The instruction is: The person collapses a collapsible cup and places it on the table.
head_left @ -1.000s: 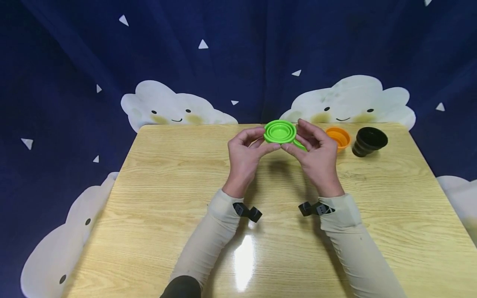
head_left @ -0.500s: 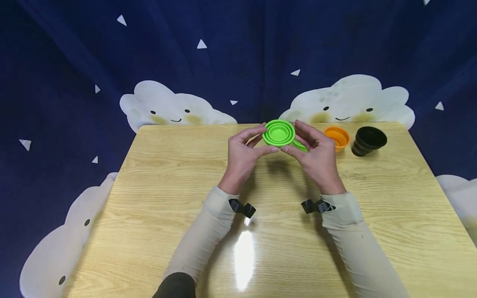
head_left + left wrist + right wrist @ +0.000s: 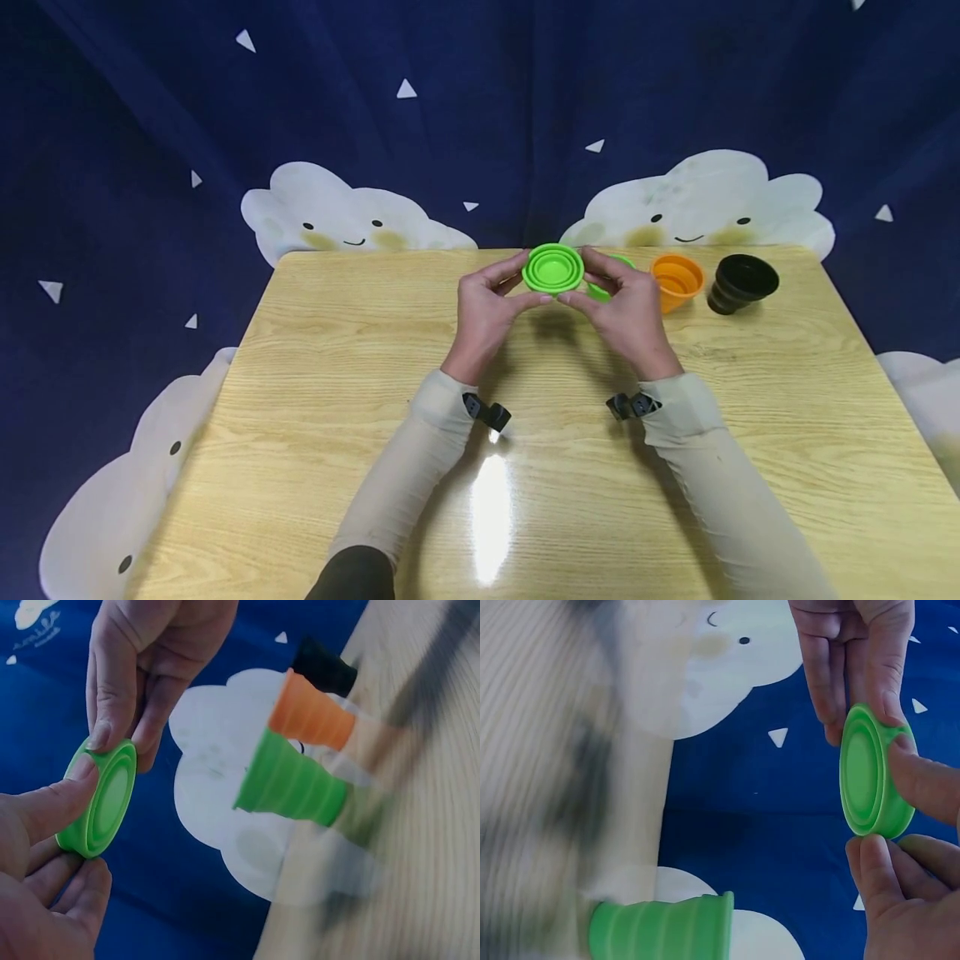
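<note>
Above the far part of the wooden table [image 3: 337, 333], we are seeing a flattened green cup [image 3: 553, 268] hanging in the air between two hands, its nested rings facing the head camera. We are watching the left hand [image 3: 487, 312] pinching one side between thumb and fingers, while the right hand [image 3: 630, 312] is pinching the other; both grips are spanning only the cup's edge, thumbs lying close together on the near rim. Past the right hand, a ridged green cup [image 3: 292, 780] is standing extended, partly hidden in the head view. Beyond it, an orange cup [image 3: 678, 279] and then a black cup [image 3: 742, 283] are standing rightward.
</note>
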Tool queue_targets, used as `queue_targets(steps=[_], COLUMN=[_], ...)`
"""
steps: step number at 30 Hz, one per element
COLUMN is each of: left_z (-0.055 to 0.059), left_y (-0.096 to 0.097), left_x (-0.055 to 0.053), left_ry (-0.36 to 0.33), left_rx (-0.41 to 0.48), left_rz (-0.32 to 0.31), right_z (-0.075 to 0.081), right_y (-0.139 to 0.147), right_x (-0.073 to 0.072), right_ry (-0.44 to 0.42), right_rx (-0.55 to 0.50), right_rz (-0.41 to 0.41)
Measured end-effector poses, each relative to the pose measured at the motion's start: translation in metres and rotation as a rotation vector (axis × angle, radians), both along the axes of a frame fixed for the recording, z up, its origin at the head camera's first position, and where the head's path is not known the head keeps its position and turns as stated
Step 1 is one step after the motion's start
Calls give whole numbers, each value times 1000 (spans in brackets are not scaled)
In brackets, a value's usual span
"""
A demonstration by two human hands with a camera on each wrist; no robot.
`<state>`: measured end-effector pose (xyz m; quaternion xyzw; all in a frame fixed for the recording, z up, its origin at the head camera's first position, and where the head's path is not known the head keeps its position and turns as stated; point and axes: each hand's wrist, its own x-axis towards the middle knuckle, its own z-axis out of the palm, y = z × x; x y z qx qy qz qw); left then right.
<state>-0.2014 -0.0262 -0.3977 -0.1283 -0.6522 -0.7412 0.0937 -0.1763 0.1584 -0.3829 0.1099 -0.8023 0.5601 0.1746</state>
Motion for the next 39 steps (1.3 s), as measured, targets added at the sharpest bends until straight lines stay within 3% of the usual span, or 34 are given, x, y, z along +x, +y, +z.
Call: queue_targets(steps=[5,14,20,25,34,39], left_z=[-10,-27,-34,-39,-50,-58], left_y=[-2,-6,-8,-10,-12,-13], left_x=[-6,-15,-19,-21,-29,-32], left_ry=[15,47,9,-32,-19,-47], left_rx=[2,9,-10,-91,-317,-328], left_rz=[-3,-53,-77,-86,-55,-62], right_z=[-6,-18,-25,-35,-52,-57], right_y=[-1,-3,-4,-7,-14,-17], right_x=[-4,-13,-17,-22,-27,-26], right_ry=[-46,-185,-247,-221,-155,-127], right_rx=[29,-54,-41,27,198,249], right_rz=[-10,16,17,8,-46,-50])
